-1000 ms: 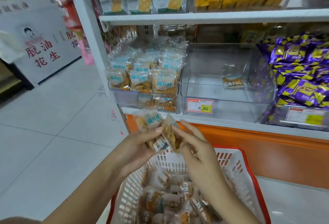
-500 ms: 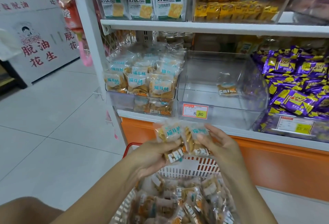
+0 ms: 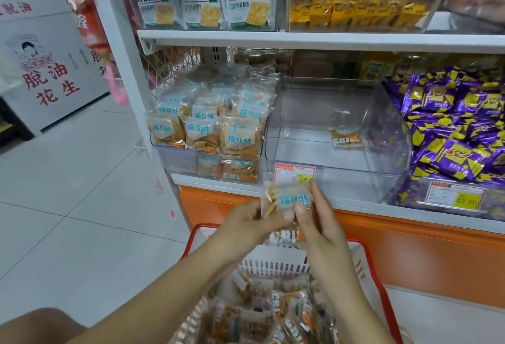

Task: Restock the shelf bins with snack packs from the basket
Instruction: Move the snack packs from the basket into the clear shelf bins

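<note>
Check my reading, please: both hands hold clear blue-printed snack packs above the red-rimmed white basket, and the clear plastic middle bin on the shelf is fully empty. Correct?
Not empty: the head view shows a single clear pack lying in the clear plastic middle bin. The rest stands: the left hand and right hand hold clear blue-printed snack packs above the red-rimmed white basket.

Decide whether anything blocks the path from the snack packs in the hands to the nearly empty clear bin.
Nothing visible does. The snack packs, held by the left hand and right hand, sit before the price tag on the clear bin. Its top looks open above them, so only the front wall needs clearing.
</note>
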The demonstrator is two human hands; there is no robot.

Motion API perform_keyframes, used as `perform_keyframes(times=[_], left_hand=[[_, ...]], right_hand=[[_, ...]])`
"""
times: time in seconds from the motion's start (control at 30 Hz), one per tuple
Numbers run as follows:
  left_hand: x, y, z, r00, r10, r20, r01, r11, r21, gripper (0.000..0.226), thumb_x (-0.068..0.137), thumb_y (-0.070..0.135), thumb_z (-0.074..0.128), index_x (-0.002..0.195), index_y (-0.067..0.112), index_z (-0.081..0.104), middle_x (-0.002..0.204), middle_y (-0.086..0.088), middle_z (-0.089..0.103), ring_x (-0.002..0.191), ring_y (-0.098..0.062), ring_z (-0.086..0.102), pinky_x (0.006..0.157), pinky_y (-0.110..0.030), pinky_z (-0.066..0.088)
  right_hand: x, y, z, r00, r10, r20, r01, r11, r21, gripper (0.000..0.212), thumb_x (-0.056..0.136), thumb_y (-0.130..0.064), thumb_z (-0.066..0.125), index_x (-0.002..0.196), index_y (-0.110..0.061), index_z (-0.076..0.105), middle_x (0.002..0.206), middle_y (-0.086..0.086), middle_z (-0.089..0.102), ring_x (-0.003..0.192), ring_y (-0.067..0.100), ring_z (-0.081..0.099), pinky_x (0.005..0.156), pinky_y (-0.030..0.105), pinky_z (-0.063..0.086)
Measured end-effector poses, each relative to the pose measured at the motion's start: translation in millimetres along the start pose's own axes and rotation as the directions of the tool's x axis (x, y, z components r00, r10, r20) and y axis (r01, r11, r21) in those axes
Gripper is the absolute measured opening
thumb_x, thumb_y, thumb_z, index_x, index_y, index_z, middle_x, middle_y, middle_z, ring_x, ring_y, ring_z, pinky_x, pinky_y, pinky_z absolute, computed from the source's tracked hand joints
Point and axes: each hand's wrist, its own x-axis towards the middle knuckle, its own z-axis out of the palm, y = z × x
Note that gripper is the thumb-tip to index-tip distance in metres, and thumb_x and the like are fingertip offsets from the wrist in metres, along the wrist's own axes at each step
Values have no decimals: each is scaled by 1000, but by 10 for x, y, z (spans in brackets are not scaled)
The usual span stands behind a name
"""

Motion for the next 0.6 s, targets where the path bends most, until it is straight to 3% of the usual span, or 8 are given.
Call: perform_keyframes(times=[0.07,0.13,0.2,0.27,0.37,0.43,0.5,0.6], left_hand=[[38,89,-19,997,29,-73,-27,999,19,37,86,38,60,115,16,67,112,3,71,107,-7,64,92,-29,48],[85,186,-23,986,114,-123,-106,992,68,38,84,40,60,111,16,69,108,4,72,104,-8,66,94,-30,48],[136,295,-26,971,191,-145,-169,974,154,41,81,44,61,109,16,70,104,5,73,100,-7,67,92,-28,50],[201,430,-60,958,258,-127,-222,944,244,42,78,49,60,106,19,70,101,7,73,96,-4,67,88,-25,51],[293,593,-149,941,324,-95,-276,899,341,47,79,60,62,100,19,71,97,-2,74,94,-18,69,85,-39,55],[344,666,-155,917,379,-122,-319,883,343,49,81,58,60,95,12,71,91,-10,72,88,-23,68,83,-44,55],[419,688,-122,901,401,-167,-334,885,325,42,86,50,51,94,13,69,87,-3,71,81,-6,66,79,-29,54],[499,696,-10,894,376,-244,-293,902,316,25,98,43,37,90,31,57,86,16,60,74,20,54,65,2,38]], right_hand=[[41,-70,-53,989,60,134,-64,998,28,71,83,-45,54,148,-40,25,142,-19,45,117,-8,53,94,29,52],[98,-152,-98,977,71,200,-81,996,40,58,87,-33,58,141,-33,38,128,-14,60,108,-2,61,93,25,52],[159,-265,-129,969,64,238,-66,998,3,41,88,-26,63,128,-26,54,112,-9,69,102,7,66,95,31,52],[244,-402,-185,954,80,287,-76,997,-25,40,83,-35,66,121,-25,62,109,-5,71,104,13,66,100,43,47],[413,-639,-284,921,154,357,-192,979,74,50,81,-40,60,127,-19,59,116,0,69,107,20,66,99,43,47],[543,-744,-304,926,158,344,-183,982,42,51,81,-37,59,127,-16,58,114,2,70,106,21,67,96,42,49],[699,-750,-278,955,145,257,-158,987,30,41,86,-31,59,124,-15,59,111,1,71,104,19,67,94,42,51],[846,-695,-168,991,57,124,-50,997,-60,26,94,-25,58,119,-26,60,113,-5,69,109,17,64,96,42,50]])
